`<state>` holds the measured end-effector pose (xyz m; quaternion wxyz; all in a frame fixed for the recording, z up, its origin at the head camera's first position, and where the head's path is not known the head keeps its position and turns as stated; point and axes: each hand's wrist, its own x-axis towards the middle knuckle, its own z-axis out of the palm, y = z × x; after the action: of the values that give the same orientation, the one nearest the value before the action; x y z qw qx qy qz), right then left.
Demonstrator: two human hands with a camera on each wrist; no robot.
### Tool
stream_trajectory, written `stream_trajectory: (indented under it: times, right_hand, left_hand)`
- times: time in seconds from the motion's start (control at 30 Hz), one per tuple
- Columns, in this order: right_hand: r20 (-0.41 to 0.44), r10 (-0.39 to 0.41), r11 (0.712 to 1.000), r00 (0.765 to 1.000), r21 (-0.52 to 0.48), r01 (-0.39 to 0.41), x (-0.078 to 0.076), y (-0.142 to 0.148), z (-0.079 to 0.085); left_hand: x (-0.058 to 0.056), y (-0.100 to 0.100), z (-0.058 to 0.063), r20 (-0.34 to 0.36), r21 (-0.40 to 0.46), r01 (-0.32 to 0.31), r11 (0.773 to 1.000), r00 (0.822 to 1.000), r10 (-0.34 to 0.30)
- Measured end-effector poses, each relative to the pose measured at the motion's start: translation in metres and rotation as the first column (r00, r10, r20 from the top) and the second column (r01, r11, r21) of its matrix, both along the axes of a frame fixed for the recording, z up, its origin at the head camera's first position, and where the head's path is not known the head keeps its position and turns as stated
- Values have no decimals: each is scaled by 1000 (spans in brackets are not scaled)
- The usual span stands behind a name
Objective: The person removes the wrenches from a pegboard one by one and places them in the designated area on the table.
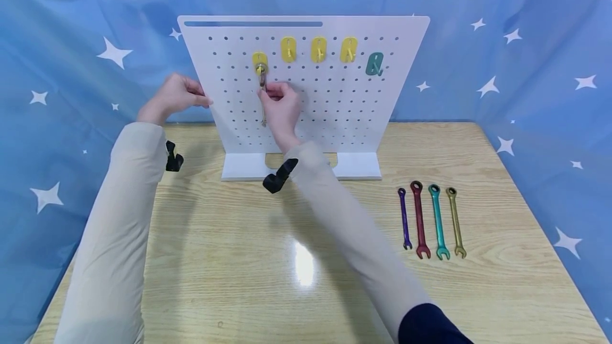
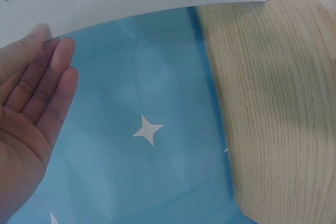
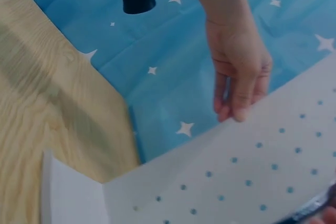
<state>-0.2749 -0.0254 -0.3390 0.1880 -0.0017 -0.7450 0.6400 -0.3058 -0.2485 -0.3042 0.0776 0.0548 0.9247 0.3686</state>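
A white pegboard (image 1: 330,115) stands upright on the table. My left hand (image 1: 174,99) holds its left edge, the thumb (image 2: 37,38) on the front face and the other fingers at the edge, partly behind it. A slim wrench (image 1: 263,115) hangs against the board, its ring end over the leftmost yellow hook (image 1: 259,57) and its open end down. My right hand (image 1: 284,110) pinches this wrench below the ring with thumb and fingertips. In the right wrist view just a bit of the shiny wrench (image 3: 315,203) shows at the lower right corner.
Right of the held wrench, three more yellow hooks (image 1: 319,49) and a green hook (image 1: 375,63) are mounted. On the wooden table (image 1: 229,259), at right, lie a purple wrench (image 1: 404,219), a red wrench (image 1: 419,219), a teal wrench (image 1: 438,222) and a gold wrench (image 1: 456,222). A starry blue cloth (image 1: 478,68) surrounds the table.
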Motion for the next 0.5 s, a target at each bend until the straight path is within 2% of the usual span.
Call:
stream_trajectory:
  times: [0.1, 0.23, 0.5]
  right_hand:
    - [-59, -90, 996, 994, 5, 90, 0, -10, -6]
    - [-118, -190, 981, 975, 13, 193, -1, -21, -12]
    - [-112, -312, 949, 943, 11, 316, -5, -38, -18]
  left_hand:
    - [2, 0, 1, 8, 6, -6, 1000, 1000, 6]
    - [3, 1, 2, 1, 4, -6, 1000, 1000, 6]
    - [4, 0, 2, -10, 43, -6, 999, 1000, 6]
